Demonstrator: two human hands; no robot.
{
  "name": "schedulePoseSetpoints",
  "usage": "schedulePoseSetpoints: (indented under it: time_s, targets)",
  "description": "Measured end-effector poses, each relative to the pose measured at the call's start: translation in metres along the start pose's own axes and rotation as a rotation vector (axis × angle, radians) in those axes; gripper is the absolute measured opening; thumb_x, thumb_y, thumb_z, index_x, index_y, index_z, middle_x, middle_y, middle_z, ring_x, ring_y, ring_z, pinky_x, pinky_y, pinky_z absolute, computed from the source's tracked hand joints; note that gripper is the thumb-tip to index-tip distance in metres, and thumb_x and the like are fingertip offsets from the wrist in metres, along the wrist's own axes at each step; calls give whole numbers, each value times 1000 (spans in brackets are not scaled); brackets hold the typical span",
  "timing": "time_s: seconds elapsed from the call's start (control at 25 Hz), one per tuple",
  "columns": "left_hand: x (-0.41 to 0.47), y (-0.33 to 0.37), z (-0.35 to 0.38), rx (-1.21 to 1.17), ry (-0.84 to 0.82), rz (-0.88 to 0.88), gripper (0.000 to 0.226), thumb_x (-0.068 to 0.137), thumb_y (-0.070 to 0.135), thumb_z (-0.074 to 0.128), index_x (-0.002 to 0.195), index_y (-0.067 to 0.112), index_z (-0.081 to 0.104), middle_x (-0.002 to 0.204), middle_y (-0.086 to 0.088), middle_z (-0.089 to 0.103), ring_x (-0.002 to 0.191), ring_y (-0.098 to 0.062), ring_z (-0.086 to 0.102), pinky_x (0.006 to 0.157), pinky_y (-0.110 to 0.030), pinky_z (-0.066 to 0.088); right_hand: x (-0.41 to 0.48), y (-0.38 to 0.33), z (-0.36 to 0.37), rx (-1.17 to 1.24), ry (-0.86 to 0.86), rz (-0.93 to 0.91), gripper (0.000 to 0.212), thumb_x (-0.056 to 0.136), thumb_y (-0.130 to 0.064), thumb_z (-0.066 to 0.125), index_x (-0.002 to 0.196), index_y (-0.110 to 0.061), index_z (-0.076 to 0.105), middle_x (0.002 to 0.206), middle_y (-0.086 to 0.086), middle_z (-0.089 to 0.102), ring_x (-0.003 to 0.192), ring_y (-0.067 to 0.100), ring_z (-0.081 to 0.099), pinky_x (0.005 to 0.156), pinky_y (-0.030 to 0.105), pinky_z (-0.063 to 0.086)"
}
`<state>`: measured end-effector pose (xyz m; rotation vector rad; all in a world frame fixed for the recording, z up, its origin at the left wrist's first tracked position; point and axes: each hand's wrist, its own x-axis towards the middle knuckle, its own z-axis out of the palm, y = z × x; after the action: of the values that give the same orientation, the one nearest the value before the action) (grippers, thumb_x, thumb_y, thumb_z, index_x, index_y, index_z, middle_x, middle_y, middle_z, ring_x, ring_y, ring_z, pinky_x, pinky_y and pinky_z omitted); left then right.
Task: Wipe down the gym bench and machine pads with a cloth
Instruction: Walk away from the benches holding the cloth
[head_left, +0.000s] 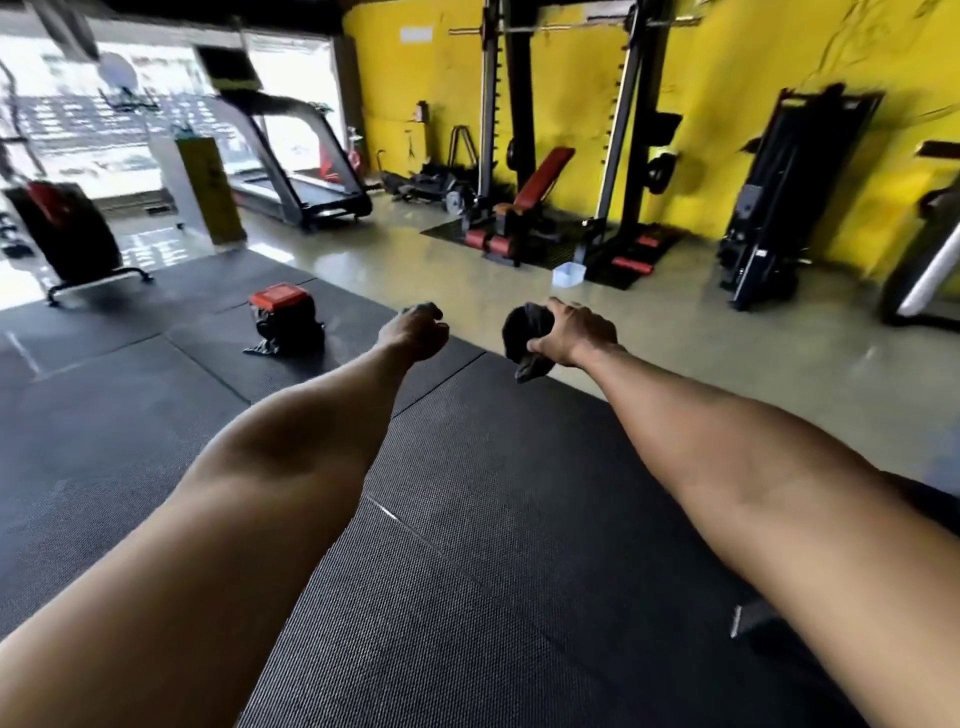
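Note:
Both my arms stretch out in front of me over the black rubber mat. My right hand (571, 330) grips a bunched dark cloth (527, 340) that hangs a little below my fingers. My left hand (422, 330) is curled into a fist and holds nothing. A red-padded incline bench (540, 179) stands far ahead inside a black rack (563, 119) against the yellow wall. A low red-topped pad on a black base (283, 317) sits on the mat, ahead and to the left of my left hand.
A treadmill (298, 166) stands at the back by the bright windows. A black weight machine (779, 202) is at the right wall. A small clear tub (569, 274) lies on the shiny floor. A black and red padded stand (65, 239) is far left.

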<state>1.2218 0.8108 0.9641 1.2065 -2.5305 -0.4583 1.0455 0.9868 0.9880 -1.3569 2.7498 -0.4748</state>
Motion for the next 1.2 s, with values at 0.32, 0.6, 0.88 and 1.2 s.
schedulePoseSetpoints:
  time_s: [0.32, 0.6, 0.88, 1.2]
  targets:
    - [83, 68, 28, -21, -66, 110, 42, 98, 37, 48, 138, 26, 53, 147, -8, 50, 131, -29, 50, 104, -39, 43, 46, 54, -29, -12, 16, 59, 64, 85, -44, 67, 145, -36, 48, 145, 5, 53, 128, 32, 54, 97, 38, 43]
    - [194, 121, 57, -29, -41, 98, 41, 96, 32, 48, 135, 23, 55, 143, -10, 53, 129, -31, 50, 102, -42, 46, 175, 120, -54, -36, 36, 45, 54, 85, -45, 67, 137, -39, 56, 139, 7, 57, 125, 33, 56, 94, 38, 46]
    - [286, 126, 70, 73, -36, 47, 41, 100, 31, 45, 140, 27, 51, 148, -8, 48, 124, -29, 54, 88, -31, 44, 307, 148, -56, -99, -18, -32, 53, 85, -45, 66, 137, -38, 54, 141, 8, 54, 126, 35, 54, 93, 40, 48]
    - [459, 110, 74, 66, -45, 64, 41, 100, 32, 48, 141, 25, 51, 150, -12, 43, 128, -34, 51, 104, -36, 42, 466, 143, -42, -73, 78, 23, 44, 86, -45, 69, 127, -31, 61, 131, 9, 61, 117, 33, 60, 92, 39, 51]
